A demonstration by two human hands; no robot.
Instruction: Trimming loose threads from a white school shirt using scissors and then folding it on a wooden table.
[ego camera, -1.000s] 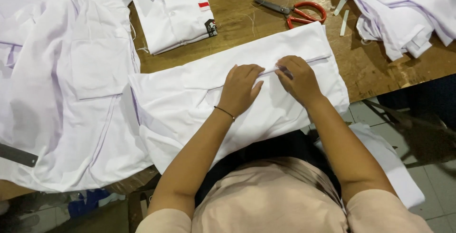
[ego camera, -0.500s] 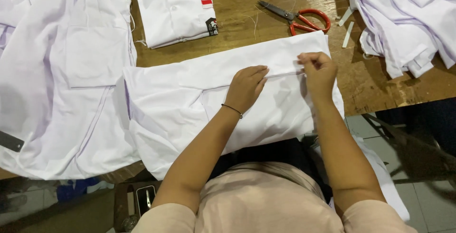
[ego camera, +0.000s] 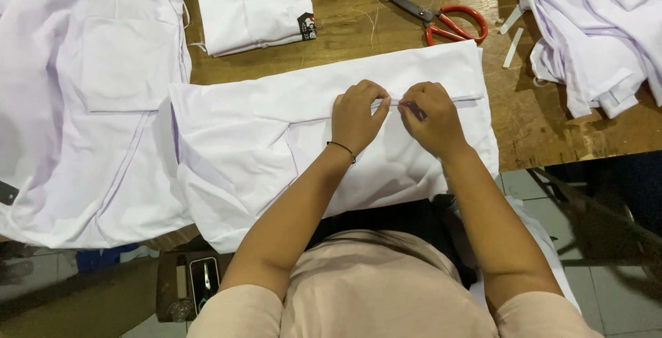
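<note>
A white shirt lies flat across the near edge of the wooden table, partly folded, with a folded band along its far side. My left hand and my right hand rest close together on that band, both pinching the fabric edge between fingers and thumb. A thin dark bracelet circles my left wrist. The shirt's lower part hangs over the table edge toward my lap.
Red-handled scissors lie beyond the shirt. A folded white shirt with a red patch sits at the back. A spread white shirt covers the left; a heap of white shirts fills the right. Small white strips lie nearby.
My right hand has slid left along the folded band toward my left hand, so the two now nearly touch. The view has shifted slightly.
</note>
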